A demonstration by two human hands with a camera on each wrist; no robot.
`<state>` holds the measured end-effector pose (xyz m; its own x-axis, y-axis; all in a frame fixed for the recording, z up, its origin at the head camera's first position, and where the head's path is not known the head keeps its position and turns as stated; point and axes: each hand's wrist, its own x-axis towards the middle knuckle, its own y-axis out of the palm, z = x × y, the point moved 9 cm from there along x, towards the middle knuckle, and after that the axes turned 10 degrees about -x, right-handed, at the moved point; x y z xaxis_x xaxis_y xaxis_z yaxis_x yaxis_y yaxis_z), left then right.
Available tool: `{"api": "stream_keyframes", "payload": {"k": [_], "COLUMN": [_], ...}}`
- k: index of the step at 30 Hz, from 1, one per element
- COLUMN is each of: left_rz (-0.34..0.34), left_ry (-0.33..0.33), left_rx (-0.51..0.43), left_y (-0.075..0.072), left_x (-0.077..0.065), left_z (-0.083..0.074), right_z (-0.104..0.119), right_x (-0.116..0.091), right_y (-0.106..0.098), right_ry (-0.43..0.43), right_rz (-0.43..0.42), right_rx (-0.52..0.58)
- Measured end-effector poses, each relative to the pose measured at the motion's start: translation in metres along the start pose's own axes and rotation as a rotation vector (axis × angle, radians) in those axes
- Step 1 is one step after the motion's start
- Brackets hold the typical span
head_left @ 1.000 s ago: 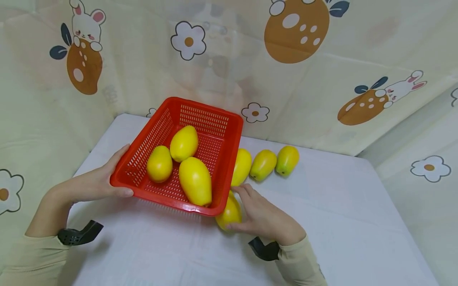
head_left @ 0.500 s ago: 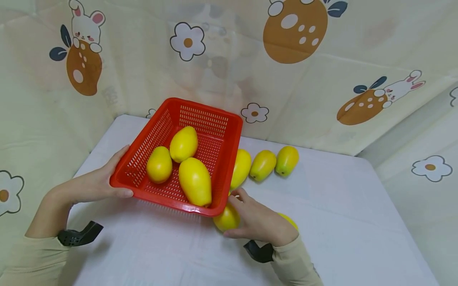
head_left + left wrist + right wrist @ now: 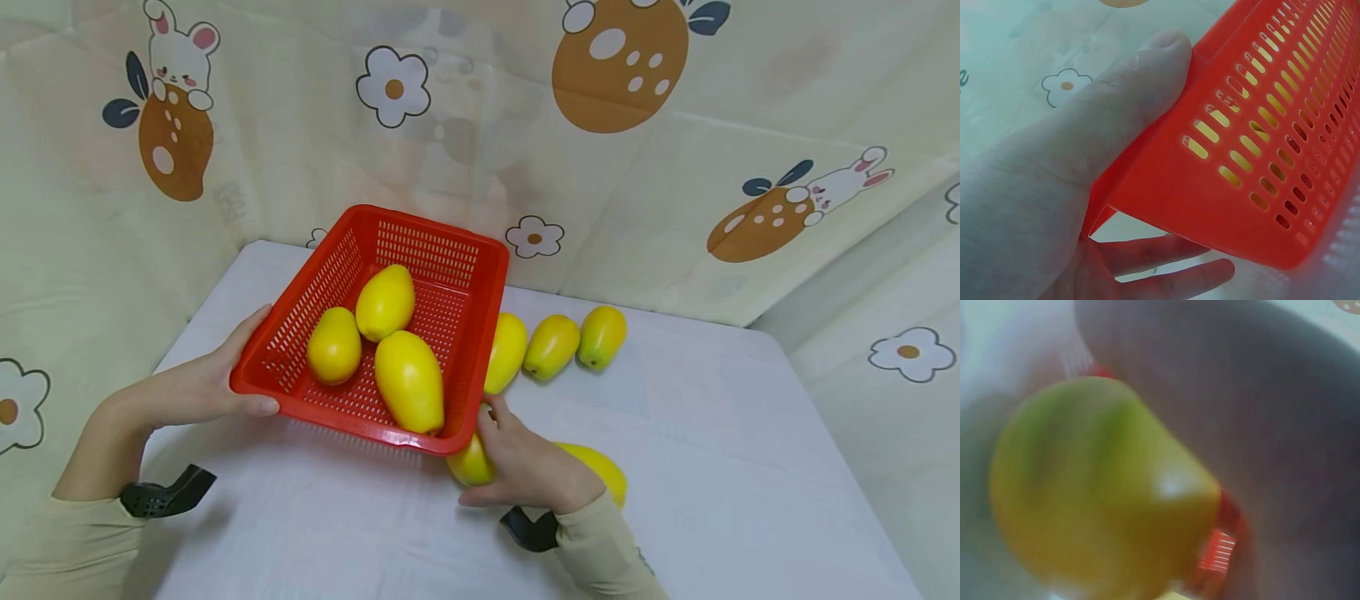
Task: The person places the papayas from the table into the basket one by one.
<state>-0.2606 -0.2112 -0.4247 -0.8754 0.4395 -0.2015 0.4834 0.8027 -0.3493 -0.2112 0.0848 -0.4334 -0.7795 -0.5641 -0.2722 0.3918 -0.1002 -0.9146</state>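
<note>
Red plastic basket [image 3: 345, 418] has its near-L corner gripped by L hand [image 3: 198, 385], thumb on rim, fingers below. Yellow fruit [image 3: 469, 463] sits by basket's near-R corner, partly hidden. R hand [image 3: 528, 467] is much the nearer, i.e. fruit is just L of its palm, fingers on far side, thumb toward wearer; firm pinch or not, can't tell. Long axis also unclear, mostly covered.

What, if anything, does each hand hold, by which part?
Left hand: the red slotted plastic basket, by its near-left corner. Right hand: at a yellow oval fruit; grip unclear.
</note>
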Motion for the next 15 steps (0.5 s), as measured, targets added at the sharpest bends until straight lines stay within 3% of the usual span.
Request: {"api": "stream_keyframes", "payload": {"k": [10,15], "left_rz": [0.018,0.003], "left_ry": [0.022,0.001], "left_rx": [0.008,-0.002], "left_y": [0.0008,0.0], "left_x": [0.0003,0.0003], "left_z": [-0.0029,0.0], "right_z": [0.0007,-0.0032], "right_x": [0.0062,0.0043], "right_y": [0.0039,0.0046], "right_ry": [-0.028,-0.001], "right_rz": [-0.071,-0.043], "right_rx": [-0.072,-0.073]}}
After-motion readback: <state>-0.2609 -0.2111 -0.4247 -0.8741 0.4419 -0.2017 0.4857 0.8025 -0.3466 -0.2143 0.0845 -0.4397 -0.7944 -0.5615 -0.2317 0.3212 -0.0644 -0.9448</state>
